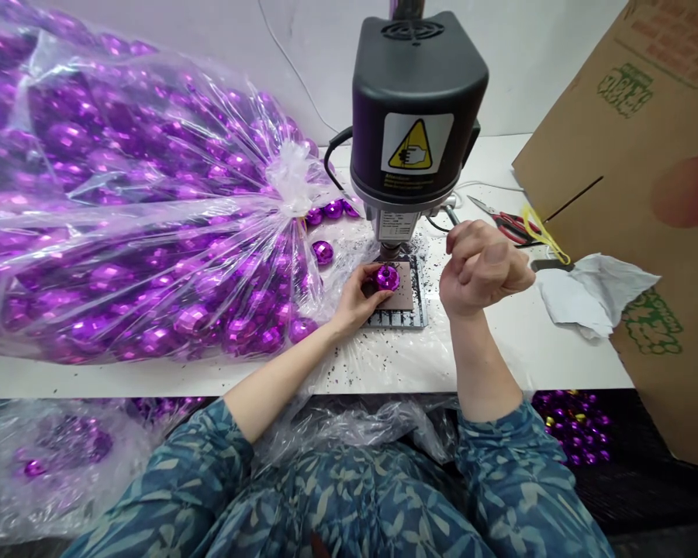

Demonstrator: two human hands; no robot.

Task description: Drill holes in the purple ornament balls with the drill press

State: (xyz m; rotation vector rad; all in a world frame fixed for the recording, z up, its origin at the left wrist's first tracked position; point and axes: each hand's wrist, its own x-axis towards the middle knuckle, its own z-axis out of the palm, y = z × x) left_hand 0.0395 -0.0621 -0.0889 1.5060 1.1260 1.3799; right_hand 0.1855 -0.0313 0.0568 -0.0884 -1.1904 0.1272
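Note:
Under the black drill press (419,93), my left hand (357,298) pinches a shiny purple faceted ball (388,277) between thumb and fingers. The ball rests on a brown board (406,298) on the slotted metal base (399,319), and a dark hole shows in its top. The chuck (389,249) is just above and behind the ball; a bit cannot be made out. My right hand (482,267) is closed at the end of the press's feed lever (452,215), its fingers curled and hiding the grip.
A large clear bag (151,217) of purple balls fills the left side. A loose ball (323,252) lies beside the press, amid dark shavings. At right are red-handled scissors (509,225), crumpled white paper (587,294) and a cardboard box (634,186). More balls (575,426) sit below the table edge.

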